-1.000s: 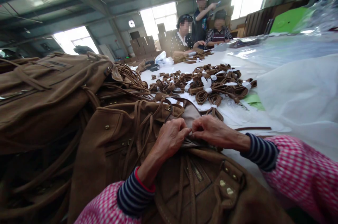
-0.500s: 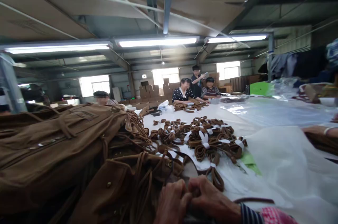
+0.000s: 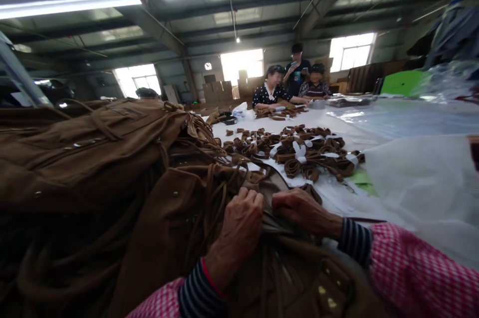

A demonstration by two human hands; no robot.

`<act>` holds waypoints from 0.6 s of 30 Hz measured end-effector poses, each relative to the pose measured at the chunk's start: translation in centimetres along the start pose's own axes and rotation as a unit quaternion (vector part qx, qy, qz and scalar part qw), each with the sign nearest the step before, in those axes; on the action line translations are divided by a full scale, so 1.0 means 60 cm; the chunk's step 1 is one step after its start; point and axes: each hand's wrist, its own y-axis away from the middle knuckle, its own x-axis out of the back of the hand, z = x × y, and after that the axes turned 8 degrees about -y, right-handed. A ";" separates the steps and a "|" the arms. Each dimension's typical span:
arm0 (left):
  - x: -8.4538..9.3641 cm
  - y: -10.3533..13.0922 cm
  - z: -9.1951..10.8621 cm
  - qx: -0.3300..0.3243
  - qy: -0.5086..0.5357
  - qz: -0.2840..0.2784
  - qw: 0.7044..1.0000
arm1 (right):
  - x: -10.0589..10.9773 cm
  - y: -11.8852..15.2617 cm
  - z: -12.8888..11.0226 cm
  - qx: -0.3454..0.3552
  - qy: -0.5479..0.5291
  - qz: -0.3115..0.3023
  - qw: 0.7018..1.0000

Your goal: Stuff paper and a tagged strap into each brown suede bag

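A brown fabric bag with brass-coloured fittings lies right in front of me, its paler inner side showing near the top. My left hand is closed, knuckles up, on the bag's edge. Close by on the right, my right hand is also closed on the bag's fabric, with a small gap between the two fists. What lies under the fingers is hidden. More brown bags are heaped at the left, with thin straps trailing off them.
Beyond my hands, bundled brown straps with white bands cover part of the white table. Clear plastic sheeting spreads at the right. Several people, including one in a dotted top, are at the far side.
My view has tipped downward, so the hands and sleeves show higher in the picture. The hands have moved slightly apart, and more of the bag shows beneath them.
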 end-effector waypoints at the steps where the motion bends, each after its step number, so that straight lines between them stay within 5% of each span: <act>1: 0.006 0.000 -0.003 0.015 0.001 -0.012 1.000 | -0.002 -0.012 0.005 -0.005 -0.004 0.022 1.000; 7: 0.032 -0.004 -0.014 0.067 0.013 -0.072 0.995 | -0.037 -0.072 0.030 -0.015 -0.065 0.155 0.986; 15: 0.054 -0.083 -0.033 -0.033 -0.056 0.016 0.998 | -0.052 -0.055 0.044 0.017 -0.151 0.172 0.973; 18: 0.042 -0.095 -0.056 -0.069 -0.034 -0.025 0.997 | -0.056 -0.052 0.044 0.038 -0.125 0.170 0.977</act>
